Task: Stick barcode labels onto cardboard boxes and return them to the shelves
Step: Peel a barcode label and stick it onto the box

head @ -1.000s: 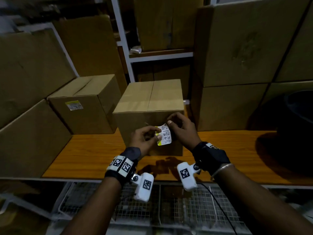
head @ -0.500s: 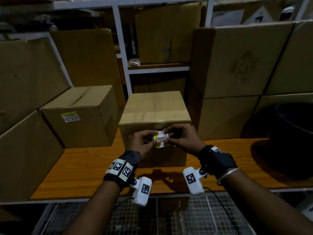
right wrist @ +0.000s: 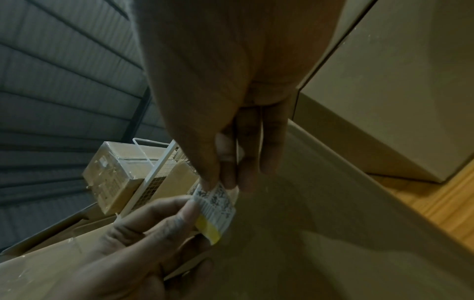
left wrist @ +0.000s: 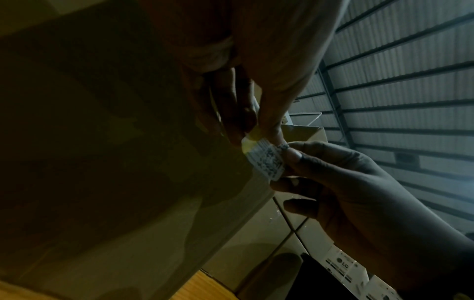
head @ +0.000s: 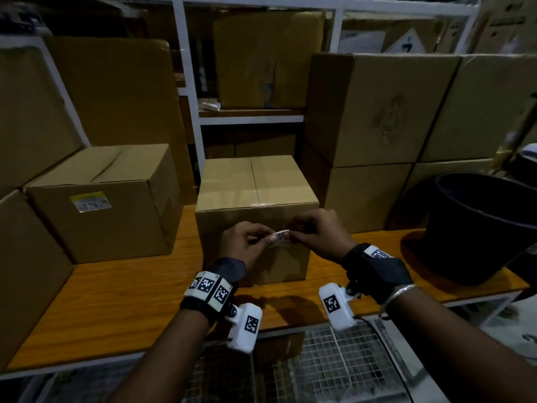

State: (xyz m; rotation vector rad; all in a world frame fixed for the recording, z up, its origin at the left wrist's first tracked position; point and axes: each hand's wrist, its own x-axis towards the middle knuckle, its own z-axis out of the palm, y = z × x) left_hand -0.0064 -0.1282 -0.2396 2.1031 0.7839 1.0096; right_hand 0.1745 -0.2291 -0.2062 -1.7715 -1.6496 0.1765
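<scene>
Barcode label (head: 279, 238) pinched between both hands at the box (head: 255, 199) front

Left hand (head: 243, 245) fingers and right hand (head: 318, 231) fingers each grip one end.

You're holding a white label (head: 280, 239) showing black code marks and a yellow end. The box (head: 255, 184) is showing plain brown, the shelf (head: 122, 303) orange wood grain, the tub (head: 482, 228) black.

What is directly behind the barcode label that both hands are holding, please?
Behind the barcode label, pinched by the left hand and right hand, is the front face of the middle cardboard box. The hands cover part of that face.
</scene>
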